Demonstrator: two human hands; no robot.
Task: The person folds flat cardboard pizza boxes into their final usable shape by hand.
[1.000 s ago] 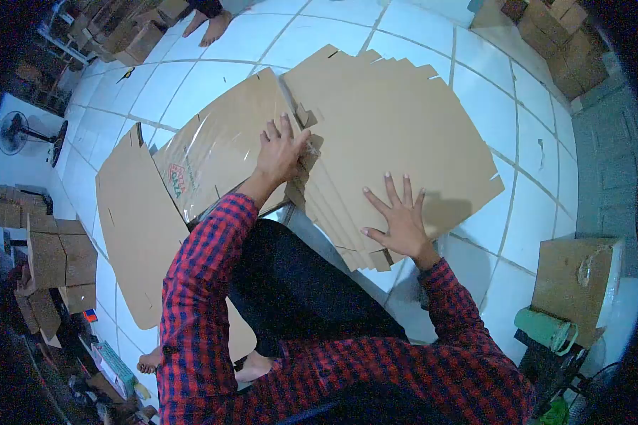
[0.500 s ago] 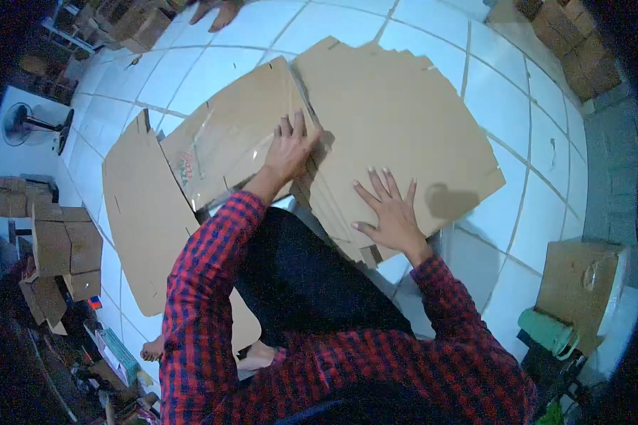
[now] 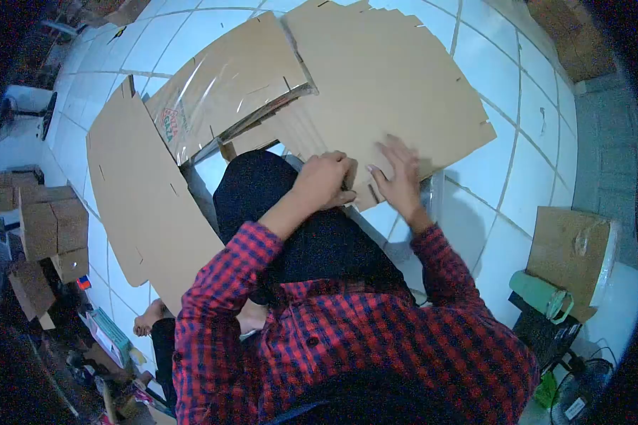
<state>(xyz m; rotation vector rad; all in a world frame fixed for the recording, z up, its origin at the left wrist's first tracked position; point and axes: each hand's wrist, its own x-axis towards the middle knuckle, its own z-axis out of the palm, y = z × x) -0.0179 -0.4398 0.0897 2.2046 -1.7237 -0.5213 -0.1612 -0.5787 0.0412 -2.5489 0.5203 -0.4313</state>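
- plastic-wrapped cardboard bundle (image 3: 220, 92): printed logo (image 3: 169, 125) near its left end, with red arched lettering beside green lettering. Letters too small and skewed to read.
- flat cardboard sheets (image 3: 390, 85): upper face plain brown, no legible print.
- stacked boxes (image 3: 46, 227) at left: no readable markings.

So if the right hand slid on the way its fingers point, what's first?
The right hand would likely cross only more of the flat cardboard stack beneath it; nothing else blocks.
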